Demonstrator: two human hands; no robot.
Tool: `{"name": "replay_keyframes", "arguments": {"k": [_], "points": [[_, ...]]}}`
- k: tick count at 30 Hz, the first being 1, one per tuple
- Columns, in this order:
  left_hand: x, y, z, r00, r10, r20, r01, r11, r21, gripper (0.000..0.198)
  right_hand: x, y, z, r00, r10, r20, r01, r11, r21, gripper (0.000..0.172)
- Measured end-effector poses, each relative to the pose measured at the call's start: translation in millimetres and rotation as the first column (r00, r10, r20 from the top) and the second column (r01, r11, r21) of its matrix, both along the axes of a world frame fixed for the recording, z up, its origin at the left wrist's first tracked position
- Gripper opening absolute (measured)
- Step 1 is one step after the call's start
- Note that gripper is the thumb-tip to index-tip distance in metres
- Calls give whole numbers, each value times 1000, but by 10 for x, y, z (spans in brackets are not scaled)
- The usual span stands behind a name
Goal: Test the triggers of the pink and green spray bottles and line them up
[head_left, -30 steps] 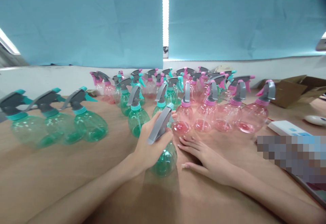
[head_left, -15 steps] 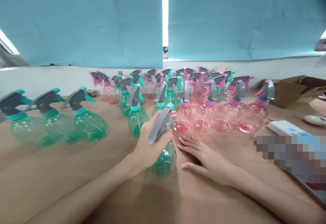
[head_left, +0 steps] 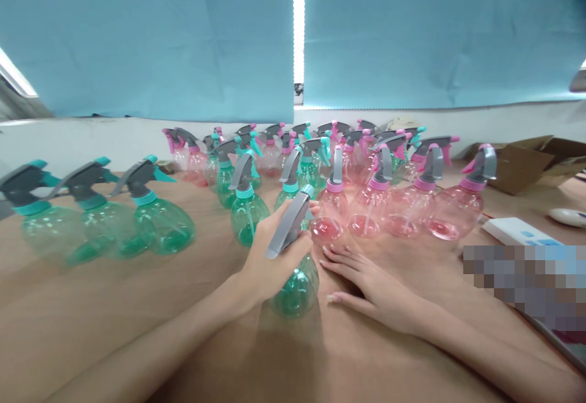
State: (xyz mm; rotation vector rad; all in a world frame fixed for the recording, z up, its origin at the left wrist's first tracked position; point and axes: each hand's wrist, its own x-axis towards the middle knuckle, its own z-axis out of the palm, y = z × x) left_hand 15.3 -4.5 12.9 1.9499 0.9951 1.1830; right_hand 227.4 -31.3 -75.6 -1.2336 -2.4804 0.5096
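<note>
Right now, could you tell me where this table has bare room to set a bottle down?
Bare brown tabletop lies between the three green plastic spray bottles at left and the left hand; a smaller patch sits between the right hand and the white flat box. The pink and green bottle cluster behind is crowded.

Our left hand (head_left: 270, 262) wraps the neck of a clear green plastic spray bottle (head_left: 295, 281) standing on the brown bench (head_left: 137, 317); our right hand (head_left: 370, 284) lies flat just beside it, before pink bottles (head_left: 379, 207).
</note>
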Motion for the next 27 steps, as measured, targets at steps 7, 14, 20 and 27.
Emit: {"name": "replay_keyframes", "arguments": {"k": [7,14,20,27], "points": [[-14,4,42,999,-41,-24,41,999,-15,27,5,-2,-3,1000,-5,-25,5,1000,8,66],[-29,28,93,992,-111,-59,107,992,-73,26,1,2,6,1000,-3,-11,4,1000,10,65],[-88,112,22,984,-120,-128,119,993,-19,27,-13,2,43,999,2,39,-2,1000,-16,70],[-113,160,-41,969,-142,-202,152,988,33,38,-2,-3,39,1000,-4,2,4,1000,-13,68]]}}
